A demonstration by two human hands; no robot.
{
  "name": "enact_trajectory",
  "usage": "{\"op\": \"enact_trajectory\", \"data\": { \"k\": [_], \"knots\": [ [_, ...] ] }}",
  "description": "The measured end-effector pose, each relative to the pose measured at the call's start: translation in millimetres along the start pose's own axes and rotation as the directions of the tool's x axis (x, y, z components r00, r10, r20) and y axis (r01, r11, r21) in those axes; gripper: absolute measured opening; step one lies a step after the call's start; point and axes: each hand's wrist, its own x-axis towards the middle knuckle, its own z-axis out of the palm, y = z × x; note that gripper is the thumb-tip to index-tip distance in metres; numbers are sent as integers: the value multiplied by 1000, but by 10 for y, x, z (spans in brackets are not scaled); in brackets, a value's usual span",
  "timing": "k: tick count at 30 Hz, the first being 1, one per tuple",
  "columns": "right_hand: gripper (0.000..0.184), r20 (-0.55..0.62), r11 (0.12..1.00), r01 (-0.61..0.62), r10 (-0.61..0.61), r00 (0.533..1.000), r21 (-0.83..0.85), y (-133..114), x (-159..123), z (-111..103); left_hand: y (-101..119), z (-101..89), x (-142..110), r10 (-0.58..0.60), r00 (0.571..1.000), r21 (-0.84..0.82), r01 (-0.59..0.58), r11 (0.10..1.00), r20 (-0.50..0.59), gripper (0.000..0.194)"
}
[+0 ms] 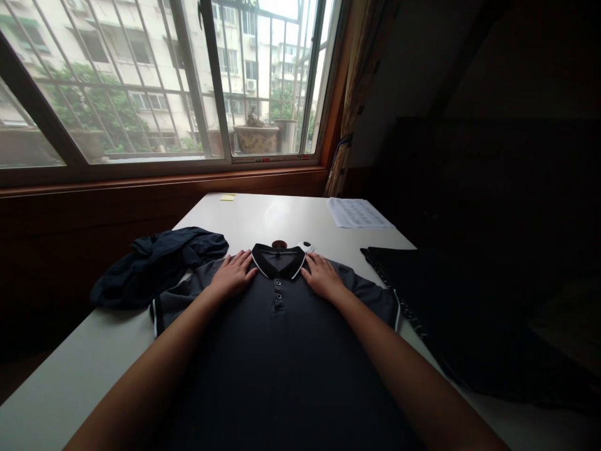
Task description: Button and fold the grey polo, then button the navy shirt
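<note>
A dark grey polo shirt (282,357) lies spread front side up on the white table, its black collar (278,266) with white edging pointing away from me. Two buttons show on its placket. My left hand (232,274) rests flat on the shirt's left shoulder area, beside the collar, fingers stretched out. On the opposite shoulder, my right hand (322,275) also lies flat with its fingers extended near the collar. Both sleeves reach outward, with white-trimmed cuffs. My forearms cross over parts of the shirt, and neither hand grips the fabric.
A crumpled dark blue garment (164,263) lies at the table's left edge. Dark cloth (451,307) covers the right side. Printed papers (359,213) and a yellow note (228,197) sit farther back on the white table (272,213). A round white object (307,247) stands behind the collar.
</note>
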Motion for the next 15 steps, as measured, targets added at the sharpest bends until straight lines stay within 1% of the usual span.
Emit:
{"op": "enact_trajectory", "data": {
  "k": [7, 15],
  "knots": [
    [63, 8, 1000, 15, -15, 1000, -7, 26, 16, 23, 28, -49, -4, -22, 999, 3, 22, 1000, 33, 67],
    [67, 34, 997, 76, -75, 997, -14, 140, -13, 28, 23, -44, -1, -26, 999, 5, 26, 1000, 44, 67]
  ]
}}
